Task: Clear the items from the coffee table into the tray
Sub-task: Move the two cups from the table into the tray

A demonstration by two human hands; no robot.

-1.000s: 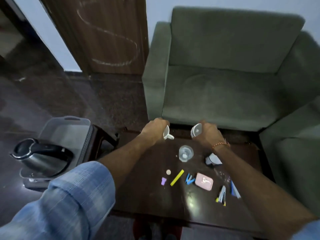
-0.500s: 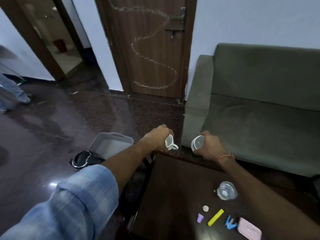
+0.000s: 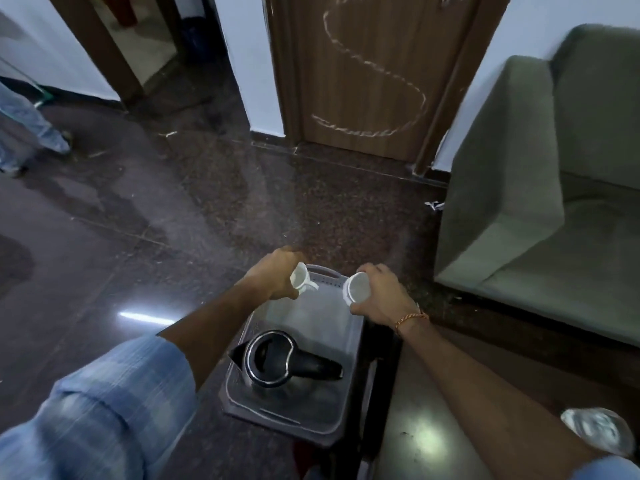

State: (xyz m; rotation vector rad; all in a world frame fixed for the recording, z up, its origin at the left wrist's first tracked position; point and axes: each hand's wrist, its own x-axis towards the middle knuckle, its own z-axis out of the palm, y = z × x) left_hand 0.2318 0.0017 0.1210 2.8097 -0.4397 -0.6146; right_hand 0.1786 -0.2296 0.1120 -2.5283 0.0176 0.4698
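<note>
Now both hands' fingers grip white cups above the tray.

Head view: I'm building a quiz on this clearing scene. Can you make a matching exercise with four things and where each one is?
Things:
1. kettle
2. cup with handle
3. glass
4. tray

Places:
A. held in the left hand
B. on the coffee table, lower right
C. standing in the tray's near half
D. on a dark stand beside the coffee table

Pairs: 1-C, 2-A, 3-B, 4-D

Two held cups over tray
</note>
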